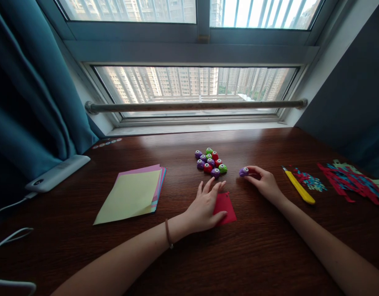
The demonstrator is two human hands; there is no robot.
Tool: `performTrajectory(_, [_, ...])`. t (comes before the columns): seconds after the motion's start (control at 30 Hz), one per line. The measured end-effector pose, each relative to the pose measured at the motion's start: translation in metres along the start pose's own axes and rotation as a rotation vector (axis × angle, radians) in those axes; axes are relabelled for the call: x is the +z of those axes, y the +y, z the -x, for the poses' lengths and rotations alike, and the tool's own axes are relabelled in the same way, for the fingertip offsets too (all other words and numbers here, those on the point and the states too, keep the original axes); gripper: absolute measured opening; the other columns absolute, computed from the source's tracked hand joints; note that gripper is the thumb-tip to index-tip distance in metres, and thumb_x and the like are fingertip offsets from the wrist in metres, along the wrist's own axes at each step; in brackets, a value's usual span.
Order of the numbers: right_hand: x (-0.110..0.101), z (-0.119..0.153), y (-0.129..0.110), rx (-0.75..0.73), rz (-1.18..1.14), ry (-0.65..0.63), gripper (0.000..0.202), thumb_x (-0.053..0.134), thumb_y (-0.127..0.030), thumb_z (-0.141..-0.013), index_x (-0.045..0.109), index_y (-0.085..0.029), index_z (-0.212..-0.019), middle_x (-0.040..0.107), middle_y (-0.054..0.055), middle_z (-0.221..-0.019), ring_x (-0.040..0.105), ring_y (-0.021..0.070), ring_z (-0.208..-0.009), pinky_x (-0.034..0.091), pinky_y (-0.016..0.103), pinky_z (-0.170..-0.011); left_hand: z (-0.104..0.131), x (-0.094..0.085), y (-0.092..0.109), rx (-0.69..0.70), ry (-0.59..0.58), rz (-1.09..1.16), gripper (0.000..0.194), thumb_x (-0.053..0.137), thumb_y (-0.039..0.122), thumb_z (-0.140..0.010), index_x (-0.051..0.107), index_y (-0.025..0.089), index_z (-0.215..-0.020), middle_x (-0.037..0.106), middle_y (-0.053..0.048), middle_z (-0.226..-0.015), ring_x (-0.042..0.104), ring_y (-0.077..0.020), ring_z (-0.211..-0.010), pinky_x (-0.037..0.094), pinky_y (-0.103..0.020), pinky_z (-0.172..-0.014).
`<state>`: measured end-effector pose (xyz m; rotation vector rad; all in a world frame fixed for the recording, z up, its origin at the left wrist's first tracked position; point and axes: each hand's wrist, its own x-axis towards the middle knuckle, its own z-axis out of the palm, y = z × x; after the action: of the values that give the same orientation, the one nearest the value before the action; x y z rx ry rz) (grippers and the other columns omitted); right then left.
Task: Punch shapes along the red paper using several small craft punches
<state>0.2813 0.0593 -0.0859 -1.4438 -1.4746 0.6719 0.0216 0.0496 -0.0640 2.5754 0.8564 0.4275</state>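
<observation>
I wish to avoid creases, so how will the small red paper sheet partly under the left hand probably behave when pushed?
The small red paper sheet looks thin: probably light and floppy. Lying flat on the brown wooden table, it may slide. The bare left hand covering part could crease it.

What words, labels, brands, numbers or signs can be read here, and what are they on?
None can be read.
White device: faint marks on top, too blurred to read.
Yellow cutter: no lettering I can make out.
Pale yellow sheet: no visible writing.
Red paper by the left hand: no legible text.
</observation>
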Motion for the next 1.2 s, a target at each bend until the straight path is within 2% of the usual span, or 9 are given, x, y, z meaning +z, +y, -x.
performTrajectory(0.1, [-0.019, -0.020, 0.017, -0.033, 0.238, 0.136, 0.029, 0.065, -0.032, -0.070, 0.062, -0.018, -0.095, 0.065, 0.004, -0.088, 0.062, 0.0195, -0.079, 0.050, 0.033, -0.076, 0.001, -0.002, 0.000, 0.019, -0.011, 0.001, 0.082, 0.061, 0.036, -0.074, 0.011, 0.017, -0.138, 0.024, -0.009, -0.141, 0.005, -0.0272, -0.132, 0.005, -0.056, -0.106])
performTrajectory(0.3, [-0.041, -0.058, 0.046, -0.036, 0.398, 0.217, 0.025, 0.065, -0.027, -0.067, 0.063, -0.015, -0.088, 0.064, 0.007, -0.084, 0.060, 0.0202, -0.074, 0.049, 0.033, -0.073, 0.003, -0.002, 0.000, 0.042, -0.028, -0.004, 0.080, 0.060, 0.040, -0.073, 0.017, 0.014, -0.135, 0.021, -0.011, -0.142, 0.002, -0.0288, -0.132, 0.004, -0.056, -0.105])
performTrajectory(0.43, [-0.035, -0.062, 0.047, -0.042, 0.490, 0.330, 0.034, 0.063, -0.025, -0.068, 0.060, -0.011, -0.098, 0.059, 0.014, -0.096, 0.055, 0.0267, -0.088, 0.043, 0.042, -0.083, 0.002, -0.002, -0.001, 0.047, -0.042, -0.030, 0.078, 0.060, 0.042, -0.074, 0.020, 0.014, -0.135, 0.020, -0.010, -0.143, 0.001, -0.0294, -0.132, 0.003, -0.057, -0.105])
performTrajectory(0.53, [-0.016, -0.043, 0.027, -0.099, 0.552, 0.417, 0.049, 0.063, -0.024, -0.069, 0.051, -0.009, -0.114, 0.046, 0.019, -0.116, 0.042, 0.0327, -0.108, 0.031, 0.048, -0.094, 0.002, -0.002, -0.002, 0.048, -0.042, -0.040, 0.077, 0.060, 0.044, -0.074, 0.022, 0.014, -0.134, 0.019, -0.010, -0.143, 0.001, -0.0295, -0.132, 0.002, -0.058, -0.105])
performTrajectory(0.57, [-0.008, -0.033, 0.018, -0.158, 0.549, 0.341, 0.044, 0.063, -0.024, -0.070, 0.053, -0.012, -0.111, 0.047, 0.017, -0.113, 0.043, 0.0305, -0.105, 0.033, 0.045, -0.092, 0.002, -0.001, -0.002, 0.050, -0.040, -0.041, 0.077, 0.060, 0.044, -0.074, 0.022, 0.013, -0.134, 0.019, -0.010, -0.143, 0.001, -0.0295, -0.132, 0.003, -0.058, -0.105])
performTrajectory(0.67, [0.013, -0.003, -0.010, -0.249, 0.320, -0.243, 0.013, 0.061, -0.026, -0.077, 0.062, -0.020, -0.089, 0.057, 0.004, -0.090, 0.052, 0.0188, -0.078, 0.043, 0.031, -0.072, 0.002, -0.001, -0.002, 0.057, -0.037, -0.047, 0.079, 0.060, 0.044, -0.074, 0.021, 0.013, -0.135, 0.019, -0.011, -0.143, 0.001, -0.0297, -0.132, 0.003, -0.058, -0.105])
performTrajectory(0.73, [0.023, 0.011, -0.022, -0.271, 0.270, -0.384, 0.005, 0.062, -0.025, -0.078, 0.064, -0.023, -0.082, 0.059, 0.001, -0.084, 0.050, 0.0176, -0.080, 0.041, 0.030, -0.073, 0.002, 0.000, -0.002, 0.060, -0.036, -0.052, 0.080, 0.060, 0.045, -0.074, 0.019, 0.013, -0.135, 0.019, -0.011, -0.143, 0.001, -0.0297, -0.132, 0.004, -0.057, -0.105])
performTrajectory(1.0, [0.028, 0.016, -0.026, -0.300, 0.295, -0.377, 0.006, 0.063, -0.017, -0.078, 0.063, -0.023, -0.077, 0.059, -0.001, -0.084, 0.045, 0.0171, -0.085, 0.037, 0.031, -0.080, 0.001, 0.000, -0.003, 0.058, -0.022, -0.060, 0.079, 0.059, 0.046, -0.074, 0.021, 0.013, -0.135, 0.020, -0.012, -0.143, 0.002, -0.0302, -0.132, 0.004, -0.057, -0.105])
performTrajectory(1.2, [0.027, 0.020, -0.031, -0.347, 0.322, -0.406, 0.007, 0.061, -0.018, -0.080, 0.062, -0.024, -0.084, 0.057, 0.000, -0.091, 0.043, 0.0177, -0.088, 0.036, 0.032, -0.083, 0.002, 0.000, -0.002, 0.058, -0.026, -0.054, 0.079, 0.059, 0.046, -0.075, 0.021, 0.013, -0.135, 0.019, -0.012, -0.143, 0.001, -0.0305, -0.132, 0.004, -0.058, -0.105])
